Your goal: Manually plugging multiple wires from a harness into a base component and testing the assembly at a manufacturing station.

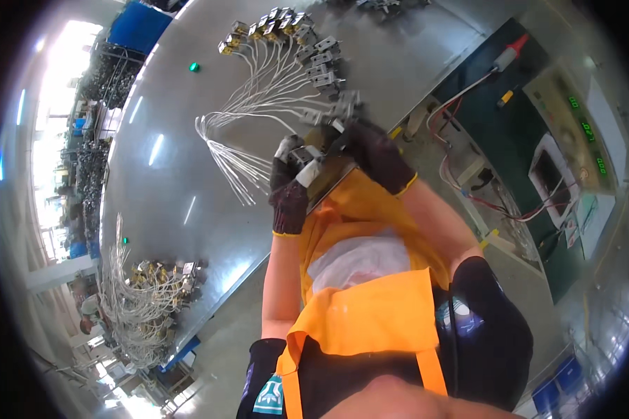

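My left hand, in a dark maroon work glove with a yellow cuff, is closed around a small silver metal part at the table's near edge. My right hand, gloved the same way, is closed just to the right of it; its fingertips are blurred, and what they hold cannot be made out. Right beyond those fingers lie blurred metal parts. A fan of similar metal parts, some with yellow bodies, spreads over the far side. Their white wires gather in a bundle left of my hands.
The metal table carries a second heap of wired parts at lower left. A small green object lies farther back. On the right, a dark green bench holds a meter with green digits, red-and-white leads and a red-tipped probe.
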A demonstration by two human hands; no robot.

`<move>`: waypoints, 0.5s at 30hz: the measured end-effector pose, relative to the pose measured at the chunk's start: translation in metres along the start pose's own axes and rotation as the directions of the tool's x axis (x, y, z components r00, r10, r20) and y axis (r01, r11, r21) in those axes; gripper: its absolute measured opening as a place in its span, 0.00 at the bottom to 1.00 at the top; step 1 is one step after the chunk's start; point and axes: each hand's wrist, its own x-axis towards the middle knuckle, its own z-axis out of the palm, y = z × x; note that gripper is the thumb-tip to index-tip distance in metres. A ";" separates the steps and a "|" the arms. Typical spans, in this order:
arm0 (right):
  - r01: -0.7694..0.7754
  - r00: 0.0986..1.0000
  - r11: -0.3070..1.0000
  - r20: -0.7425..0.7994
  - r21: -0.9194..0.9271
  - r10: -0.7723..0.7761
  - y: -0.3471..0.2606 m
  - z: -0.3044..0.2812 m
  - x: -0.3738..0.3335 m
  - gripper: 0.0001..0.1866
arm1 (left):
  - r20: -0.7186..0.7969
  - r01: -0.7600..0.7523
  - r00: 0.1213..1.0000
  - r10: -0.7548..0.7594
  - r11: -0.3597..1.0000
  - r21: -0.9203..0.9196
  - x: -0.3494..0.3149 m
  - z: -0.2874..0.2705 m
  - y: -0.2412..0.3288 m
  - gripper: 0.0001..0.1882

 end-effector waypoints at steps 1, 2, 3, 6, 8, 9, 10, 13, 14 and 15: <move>0.050 0.997 0.992 -0.063 0.114 -0.043 -0.003 -0.005 0.008 0.08 | -0.022 0.008 1.000 -0.011 0.994 -0.105 0.003 0.003 -0.003 0.30; 0.040 0.994 0.985 -0.109 0.167 -0.022 -0.006 -0.008 0.009 0.08 | -0.026 -0.012 1.000 0.006 0.977 -0.212 0.005 0.007 -0.006 0.32; 0.087 0.987 0.984 -0.151 0.153 -0.063 -0.010 -0.014 0.010 0.08 | -0.031 0.058 0.997 -0.066 0.979 -0.196 0.007 0.011 -0.010 0.31; -0.239 0.939 0.836 -0.100 0.494 0.328 -0.020 -0.021 -0.006 0.11 | -0.068 0.003 0.998 -0.003 1.000 0.002 0.010 0.019 -0.017 0.30; -0.294 0.924 0.846 -0.094 0.444 0.370 -0.024 -0.015 -0.026 0.13 | -0.077 -0.074 0.994 0.080 0.994 0.075 0.008 0.019 -0.021 0.30; -0.335 0.910 0.857 -0.103 0.392 0.402 -0.026 -0.012 -0.035 0.16 | -0.088 -0.071 0.992 0.087 0.981 0.180 0.008 0.019 -0.022 0.30; -0.342 0.903 0.854 -0.116 0.392 0.414 -0.027 -0.010 -0.042 0.16 | -0.088 -0.084 0.990 0.113 0.956 0.283 0.008 0.019 -0.023 0.30; -0.366 0.896 0.845 -0.097 0.390 0.433 -0.032 -0.002 -0.058 0.19 | -0.102 -0.103 0.973 0.209 0.781 0.616 0.012 0.019 -0.025 0.29; -0.391 0.889 0.858 -0.102 0.333 0.445 -0.034 -0.002 -0.061 0.19 | -0.078 -0.103 0.978 0.193 0.776 0.622 0.013 0.019 -0.023 0.29; -0.381 0.899 0.882 -0.112 0.277 0.424 -0.036 -0.003 -0.061 0.19 | -0.083 -0.107 0.980 0.180 0.833 0.542 0.014 0.019 -0.021 0.29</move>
